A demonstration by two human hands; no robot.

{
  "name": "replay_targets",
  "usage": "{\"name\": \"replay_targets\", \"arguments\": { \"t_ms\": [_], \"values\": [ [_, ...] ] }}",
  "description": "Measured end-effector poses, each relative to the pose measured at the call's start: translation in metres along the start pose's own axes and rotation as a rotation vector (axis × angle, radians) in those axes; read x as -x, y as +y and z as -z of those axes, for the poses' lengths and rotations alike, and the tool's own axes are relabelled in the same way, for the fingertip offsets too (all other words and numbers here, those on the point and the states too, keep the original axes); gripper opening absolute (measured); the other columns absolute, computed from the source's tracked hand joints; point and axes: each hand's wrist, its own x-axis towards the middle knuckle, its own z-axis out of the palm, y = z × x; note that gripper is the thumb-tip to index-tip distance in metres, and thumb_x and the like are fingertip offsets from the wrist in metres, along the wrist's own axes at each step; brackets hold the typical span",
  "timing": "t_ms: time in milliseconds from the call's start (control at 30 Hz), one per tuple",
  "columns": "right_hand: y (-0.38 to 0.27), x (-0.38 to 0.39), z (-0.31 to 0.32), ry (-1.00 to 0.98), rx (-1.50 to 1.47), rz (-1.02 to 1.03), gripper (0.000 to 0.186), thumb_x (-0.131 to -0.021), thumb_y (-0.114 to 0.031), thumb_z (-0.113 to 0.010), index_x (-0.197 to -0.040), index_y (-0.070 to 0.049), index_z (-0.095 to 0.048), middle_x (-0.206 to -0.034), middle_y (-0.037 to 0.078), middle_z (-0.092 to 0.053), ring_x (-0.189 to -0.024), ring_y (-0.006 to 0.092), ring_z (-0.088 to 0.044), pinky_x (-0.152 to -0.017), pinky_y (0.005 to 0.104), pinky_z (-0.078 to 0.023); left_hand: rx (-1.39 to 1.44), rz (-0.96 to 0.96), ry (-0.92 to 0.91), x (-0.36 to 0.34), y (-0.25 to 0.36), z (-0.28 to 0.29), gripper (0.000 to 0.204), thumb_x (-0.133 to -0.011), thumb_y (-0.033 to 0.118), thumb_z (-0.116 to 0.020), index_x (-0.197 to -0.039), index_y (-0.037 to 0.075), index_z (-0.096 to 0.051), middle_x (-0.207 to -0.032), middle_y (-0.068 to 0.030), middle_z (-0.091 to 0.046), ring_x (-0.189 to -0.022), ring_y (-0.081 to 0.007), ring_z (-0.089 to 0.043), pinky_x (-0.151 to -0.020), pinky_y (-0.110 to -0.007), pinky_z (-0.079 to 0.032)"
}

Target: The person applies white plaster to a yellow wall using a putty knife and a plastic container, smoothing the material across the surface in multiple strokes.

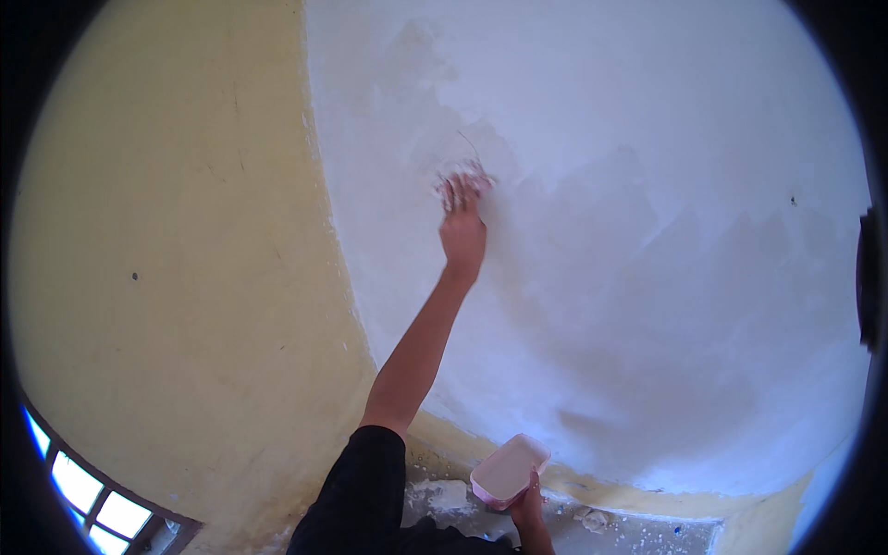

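Observation:
My left hand (462, 222) is raised on a bare arm from a black sleeve, its fingers closed on a crumpled, paint-smeared white wad (479, 174), perhaps a rag, pressed against the white wall (703, 139). Uneven damp-looking patches show around the wad and to its right. Low down at the centre right, my right hand (527, 499) grips a pink rectangular plastic container (490, 474) with pale, milky contents, its thumb at the rim.
A yellow wall section (166, 203) fills the left side, meeting the white along a rough edge. A barred window (79, 481) is at lower left. Below lies a grey, white-spattered surface (629, 527), apparently the floor. A dark object (868, 277) stands at the far right edge.

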Motion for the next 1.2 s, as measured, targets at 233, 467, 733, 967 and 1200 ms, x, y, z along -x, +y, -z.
{"name": "replay_targets", "arguments": {
  "t_ms": [233,467,733,967,1200],
  "values": [
    [0.002,-0.011,-0.002,0.093,-0.063,0.003,0.046,-0.101,-0.034,-0.038,-0.134,-0.001,-0.04,-0.125,0.014,-0.054,-0.114,0.0284,-0.057,-0.096,0.0422,-0.048,0.135,-0.193,-0.323,0.135,0.028,0.042,0.06,-0.075,-0.011,-0.054,-0.134,-0.005,-0.048,-0.133,-0.0252,-0.052,-0.122,-0.0388,-0.053,-0.092,-0.041,-0.053],
    [0.007,-0.01,0.014,0.113,-0.09,0.054,0.044,-0.102,-0.034,-0.037,-0.132,-0.002,-0.042,-0.123,0.013,-0.055,-0.112,0.0269,-0.058,-0.094,0.0422,-0.048,0.173,0.534,0.07,0.045,-0.033,0.058,0.017,-0.084,0.0,-0.049,-0.094,-0.006,-0.061,-0.078,-0.0308,-0.06,-0.077,-0.0478,-0.061,-0.064,-0.052,-0.048],
    [0.011,-0.012,0.011,0.0,0.013,0.03,0.051,-0.102,-0.041,-0.038,-0.139,-0.006,-0.037,-0.134,0.011,-0.052,-0.123,0.0261,-0.051,-0.105,0.043,-0.04,0.064,0.316,-0.098,-0.039,0.041,0.023,0.041,-0.076,0.0,-0.057,-0.117,0.002,-0.058,-0.097,-0.0221,-0.067,-0.074,-0.0386,-0.067,-0.064,-0.049,-0.053],
    [0.013,-0.017,0.0,-0.019,0.021,0.021,0.051,-0.102,-0.04,-0.039,-0.139,-0.006,-0.038,-0.133,0.011,-0.052,-0.124,0.0266,-0.05,-0.105,0.0431,-0.04,0.317,-0.041,-0.231,0.058,0.106,0.062,0.056,-0.074,-0.004,-0.056,-0.13,-0.001,-0.052,-0.11,-0.0244,-0.064,-0.076,-0.0364,-0.067,-0.059,-0.042,-0.054],
    [0.015,-0.014,0.001,0.111,-0.073,0.072,0.045,-0.1,-0.035,-0.044,-0.134,-0.005,-0.039,-0.124,0.011,-0.054,-0.116,0.0253,-0.055,-0.096,0.0415,-0.047,0.658,0.502,-0.757,0.143,0.042,0.14,0.019,-0.095,0.014,-0.051,-0.095,-0.002,-0.062,-0.069,-0.019,-0.059,-0.058,-0.019,-0.057,-0.056,-0.034,-0.044]
  ]
}}
